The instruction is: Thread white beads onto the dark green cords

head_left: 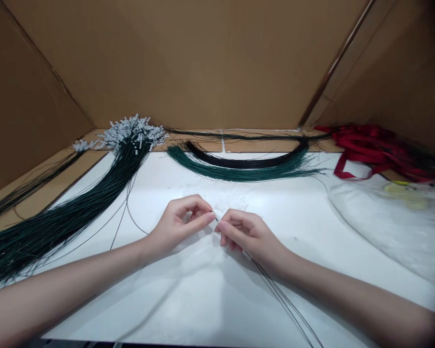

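Forearms (pixel 90 279) angled inward; left hand (pixel 183 220) and right hand (pixel 252 233) close together, both pinching dark wires (pixel 216 219).

Bare, slim forearms (pixel 76 285) taper to a bare left hand (pixel 172 224) and bare right hand (pixel 263 238).

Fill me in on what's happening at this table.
A person's left hand and right hand pinch thin dark wires between their fingertips, above a white tabletop. The loose ends trail below the right hand. To the left lies a dark green wire bundle with white beaded tips; behind the hands lie curved bundles of plain black strands and green strands.
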`<action>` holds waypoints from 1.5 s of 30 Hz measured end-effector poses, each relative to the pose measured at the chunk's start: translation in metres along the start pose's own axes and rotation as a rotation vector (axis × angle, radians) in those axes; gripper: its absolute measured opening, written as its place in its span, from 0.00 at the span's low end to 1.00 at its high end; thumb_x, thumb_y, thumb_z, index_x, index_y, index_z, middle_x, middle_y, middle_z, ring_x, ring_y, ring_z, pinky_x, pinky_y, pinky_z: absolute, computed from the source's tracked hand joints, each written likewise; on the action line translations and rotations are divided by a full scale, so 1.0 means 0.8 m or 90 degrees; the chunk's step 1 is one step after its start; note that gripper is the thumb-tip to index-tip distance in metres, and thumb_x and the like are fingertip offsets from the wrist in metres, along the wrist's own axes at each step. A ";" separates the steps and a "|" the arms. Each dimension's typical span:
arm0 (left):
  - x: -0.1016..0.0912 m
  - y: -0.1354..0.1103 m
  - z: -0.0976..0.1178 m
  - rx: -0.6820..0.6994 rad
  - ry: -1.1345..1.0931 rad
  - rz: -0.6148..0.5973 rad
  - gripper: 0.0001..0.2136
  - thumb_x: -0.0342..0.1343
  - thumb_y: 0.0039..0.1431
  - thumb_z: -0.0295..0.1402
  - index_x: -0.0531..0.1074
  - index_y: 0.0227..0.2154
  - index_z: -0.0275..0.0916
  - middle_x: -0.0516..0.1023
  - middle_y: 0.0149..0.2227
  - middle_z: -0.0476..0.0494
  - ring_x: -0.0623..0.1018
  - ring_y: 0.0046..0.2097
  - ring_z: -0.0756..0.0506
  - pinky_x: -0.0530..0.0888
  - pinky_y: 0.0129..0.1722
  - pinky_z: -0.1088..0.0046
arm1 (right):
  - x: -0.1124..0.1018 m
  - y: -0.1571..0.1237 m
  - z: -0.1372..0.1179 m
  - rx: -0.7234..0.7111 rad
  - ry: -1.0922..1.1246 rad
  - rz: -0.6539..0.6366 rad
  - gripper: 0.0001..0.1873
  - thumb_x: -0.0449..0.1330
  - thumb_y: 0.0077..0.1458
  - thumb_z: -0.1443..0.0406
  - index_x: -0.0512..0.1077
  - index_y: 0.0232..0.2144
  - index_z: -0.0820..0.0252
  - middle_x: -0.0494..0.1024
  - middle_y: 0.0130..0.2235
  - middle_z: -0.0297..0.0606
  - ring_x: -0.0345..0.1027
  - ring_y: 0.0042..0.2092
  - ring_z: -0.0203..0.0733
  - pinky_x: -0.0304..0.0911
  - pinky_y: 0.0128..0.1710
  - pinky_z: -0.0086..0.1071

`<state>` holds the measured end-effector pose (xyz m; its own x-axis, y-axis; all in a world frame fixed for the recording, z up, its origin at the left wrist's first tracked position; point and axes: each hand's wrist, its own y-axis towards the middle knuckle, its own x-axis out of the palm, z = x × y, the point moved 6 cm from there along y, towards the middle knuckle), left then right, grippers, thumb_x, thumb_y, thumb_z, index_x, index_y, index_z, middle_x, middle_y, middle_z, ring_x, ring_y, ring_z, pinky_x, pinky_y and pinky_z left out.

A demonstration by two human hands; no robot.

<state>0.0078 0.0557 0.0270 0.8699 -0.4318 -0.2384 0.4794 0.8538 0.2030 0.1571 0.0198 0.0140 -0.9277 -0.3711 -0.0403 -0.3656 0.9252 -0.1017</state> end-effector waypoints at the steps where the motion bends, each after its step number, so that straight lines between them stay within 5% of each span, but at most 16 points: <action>1: 0.000 0.000 -0.001 0.001 0.000 -0.002 0.07 0.60 0.63 0.36 0.75 0.33 0.36 0.75 0.32 0.47 0.72 0.34 0.50 0.67 0.34 0.74 | 0.000 0.000 0.001 -0.003 -0.005 -0.004 0.15 0.59 0.62 0.56 0.71 0.30 0.62 0.74 0.27 0.34 0.64 0.27 0.33 0.59 0.28 0.28; 45: 0.003 -0.002 0.004 0.021 0.076 -0.034 0.07 0.60 0.63 0.36 0.76 0.32 0.38 0.76 0.32 0.48 0.72 0.34 0.51 0.66 0.33 0.74 | -0.003 -0.001 0.000 -0.034 0.029 0.026 0.15 0.62 0.60 0.56 0.71 0.29 0.62 0.73 0.26 0.32 0.64 0.27 0.31 0.60 0.28 0.26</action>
<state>0.0094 0.0524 0.0288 0.8244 -0.4368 -0.3600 0.5296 0.8198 0.2180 0.1593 0.0201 0.0137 -0.9442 -0.3294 0.0015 -0.3291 0.9431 -0.0476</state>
